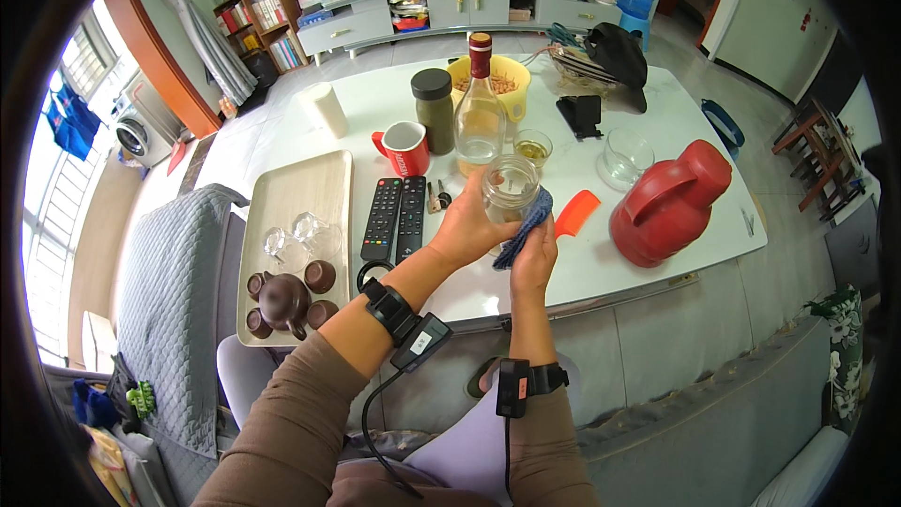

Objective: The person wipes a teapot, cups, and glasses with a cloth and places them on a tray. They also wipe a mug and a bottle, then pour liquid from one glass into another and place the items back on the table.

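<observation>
My left hand (468,225) grips a clear glass jar (508,186), its open mouth facing up, above the near part of a white table (598,253). In my right hand (536,253) is a folded blue cloth (522,234), pressed against the jar's right side. Just beyond the jar stand a clear glass bottle with a red neck (480,113) and a small glass of yellowish liquid (533,146). An orange comb (577,213) lies to the right of the cloth. Left of my left hand are keys (442,198) and two black remote controls (381,215).
A tray (303,176) at the left bears a brown teapot (284,301), small cups and glasses. Beyond are a red mug (407,149), dark-lidded jar (433,113), white cylinder (325,110) and yellow basket (517,88). Rightward stand a glass bowl (626,158) and red thermos jug (665,208).
</observation>
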Available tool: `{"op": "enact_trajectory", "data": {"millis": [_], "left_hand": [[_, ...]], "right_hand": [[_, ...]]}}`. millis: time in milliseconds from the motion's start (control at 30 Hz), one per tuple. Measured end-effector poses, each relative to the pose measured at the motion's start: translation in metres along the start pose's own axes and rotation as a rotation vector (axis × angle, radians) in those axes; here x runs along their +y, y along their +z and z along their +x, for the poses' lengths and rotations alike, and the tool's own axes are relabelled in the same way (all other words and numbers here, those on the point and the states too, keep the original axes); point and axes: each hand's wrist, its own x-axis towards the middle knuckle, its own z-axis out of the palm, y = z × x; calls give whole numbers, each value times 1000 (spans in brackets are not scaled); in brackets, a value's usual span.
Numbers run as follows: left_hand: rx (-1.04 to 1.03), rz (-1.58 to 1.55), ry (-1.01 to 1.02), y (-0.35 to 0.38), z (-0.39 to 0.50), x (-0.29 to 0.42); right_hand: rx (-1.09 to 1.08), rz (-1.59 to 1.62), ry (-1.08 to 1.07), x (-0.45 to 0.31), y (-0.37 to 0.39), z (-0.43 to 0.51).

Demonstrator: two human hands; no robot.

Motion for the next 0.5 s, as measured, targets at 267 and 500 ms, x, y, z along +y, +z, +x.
{"op": "enact_trajectory", "data": {"millis": [267, 500], "left_hand": [[-5, 50, -24, -10, -4, 1], [100, 79, -87, -6, -7, 6]], "right_hand": [[35, -142, 257, 30, -10, 13], [-4, -401, 234, 20, -4, -20]]}}
